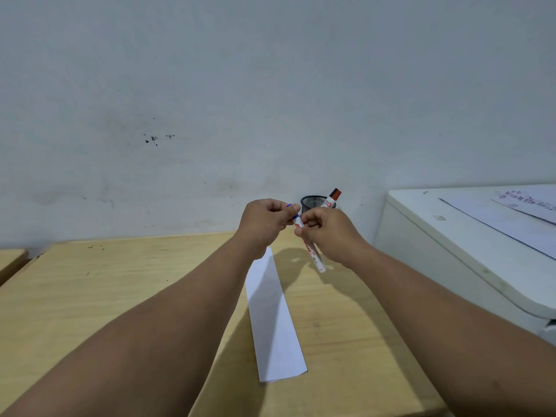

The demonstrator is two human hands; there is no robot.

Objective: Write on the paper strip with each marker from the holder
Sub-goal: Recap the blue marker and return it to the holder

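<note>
A white marker (313, 254) with red lettering is held above the wooden desk (120, 296). My right hand (328, 233) grips its barrel. My left hand (264, 221) pinches its blue cap end (289, 206) at the top. Whether the cap is on or off the barrel is hidden by my fingers. A long white paper strip (273, 320) lies flat on the desk below my hands, blank where visible. Behind my hands stands a black mesh holder (313, 203) against the wall, with a red-capped marker (332, 198) leaning in it.
A white cabinet or appliance (451, 251) stands to the right of the desk, with written sheets of paper (517, 218) on top. A grey wall (240, 100) is right behind the desk. Another desk's corner (10, 260) shows at the far left.
</note>
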